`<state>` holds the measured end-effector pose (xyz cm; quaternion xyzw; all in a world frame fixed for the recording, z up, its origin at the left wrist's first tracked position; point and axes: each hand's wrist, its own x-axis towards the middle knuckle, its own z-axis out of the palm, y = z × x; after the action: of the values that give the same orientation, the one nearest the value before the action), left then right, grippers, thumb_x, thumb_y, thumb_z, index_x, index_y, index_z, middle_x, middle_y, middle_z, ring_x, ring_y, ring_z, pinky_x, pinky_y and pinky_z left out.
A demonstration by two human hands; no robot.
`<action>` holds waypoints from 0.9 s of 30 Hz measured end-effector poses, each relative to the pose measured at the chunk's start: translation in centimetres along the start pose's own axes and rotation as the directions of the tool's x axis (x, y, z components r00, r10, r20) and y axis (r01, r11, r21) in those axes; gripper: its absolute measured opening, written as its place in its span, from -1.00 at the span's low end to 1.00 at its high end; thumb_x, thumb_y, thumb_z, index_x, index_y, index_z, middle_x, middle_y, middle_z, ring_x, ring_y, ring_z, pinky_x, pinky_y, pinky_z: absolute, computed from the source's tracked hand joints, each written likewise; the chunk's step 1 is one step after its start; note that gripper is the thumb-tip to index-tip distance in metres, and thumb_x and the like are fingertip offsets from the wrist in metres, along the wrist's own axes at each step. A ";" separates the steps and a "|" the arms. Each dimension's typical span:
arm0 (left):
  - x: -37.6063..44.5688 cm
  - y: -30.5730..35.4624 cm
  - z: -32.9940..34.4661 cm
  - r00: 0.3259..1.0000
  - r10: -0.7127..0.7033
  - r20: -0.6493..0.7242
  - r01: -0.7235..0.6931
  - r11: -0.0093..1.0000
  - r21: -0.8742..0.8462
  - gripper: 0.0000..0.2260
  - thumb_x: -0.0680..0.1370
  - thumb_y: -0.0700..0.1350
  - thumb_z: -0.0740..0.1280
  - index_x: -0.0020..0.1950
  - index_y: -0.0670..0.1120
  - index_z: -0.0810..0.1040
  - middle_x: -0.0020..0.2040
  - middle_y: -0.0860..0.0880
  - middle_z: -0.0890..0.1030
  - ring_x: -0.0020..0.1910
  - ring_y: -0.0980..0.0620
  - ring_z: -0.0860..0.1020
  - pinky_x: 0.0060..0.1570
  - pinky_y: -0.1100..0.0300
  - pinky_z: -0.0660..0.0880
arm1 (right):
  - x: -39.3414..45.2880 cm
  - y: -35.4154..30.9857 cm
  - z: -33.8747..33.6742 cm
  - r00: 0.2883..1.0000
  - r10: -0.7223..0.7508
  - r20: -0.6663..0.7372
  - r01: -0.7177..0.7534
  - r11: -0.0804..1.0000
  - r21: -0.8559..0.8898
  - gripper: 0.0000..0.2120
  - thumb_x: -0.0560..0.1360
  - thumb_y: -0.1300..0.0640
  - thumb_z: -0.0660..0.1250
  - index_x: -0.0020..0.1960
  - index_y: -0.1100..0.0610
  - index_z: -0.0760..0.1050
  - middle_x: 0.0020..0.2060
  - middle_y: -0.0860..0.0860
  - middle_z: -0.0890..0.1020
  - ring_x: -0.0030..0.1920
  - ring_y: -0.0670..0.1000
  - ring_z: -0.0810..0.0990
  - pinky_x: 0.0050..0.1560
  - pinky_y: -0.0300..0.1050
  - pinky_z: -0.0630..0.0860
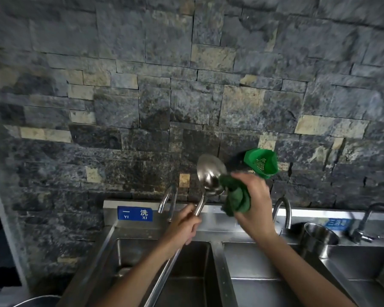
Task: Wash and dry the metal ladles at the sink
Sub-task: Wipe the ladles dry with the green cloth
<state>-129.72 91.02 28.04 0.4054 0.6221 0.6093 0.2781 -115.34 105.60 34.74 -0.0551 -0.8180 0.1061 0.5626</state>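
Two metal ladles [210,173] are held up together above the steel sink [217,258], bowls raised in front of the stone wall. My left hand [184,224] grips their long handles, which run down past my wrist over the left basin. My right hand [253,202] holds a green cloth [236,200] bunched against the right edge of the ladle bowls.
A green perforated basket [262,162] hangs on the wall behind my right hand. Curved taps [169,199] [283,209] rise behind the left and middle basins, another tap [364,222] at the right. A steel pot [319,239] sits by the right basin. A blue sign [135,213] marks the left basin.
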 end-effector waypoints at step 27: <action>0.9 3.4 -2.4 0.839 0.374 -0.394 -0.037 0.763 0.646 -0.85 0.61 -0.14 0.22 0.00 -0.14 0.57 -0.21 -0.08 0.66 -0.25 -0.06 0.59 -0.31 0.23 0.33 | 4.7 -7.7 13.2 0.897 0.329 -0.296 -0.262 0.933 0.245 -0.59 0.42 -0.10 0.53 0.25 -0.08 0.61 0.46 0.08 0.34 0.50 0.11 0.29 0.50 0.06 0.25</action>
<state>-131.61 90.25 31.77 0.3690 0.7853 0.4843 -0.1119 -129.13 97.58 36.25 -0.1397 -0.6787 0.2612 0.6721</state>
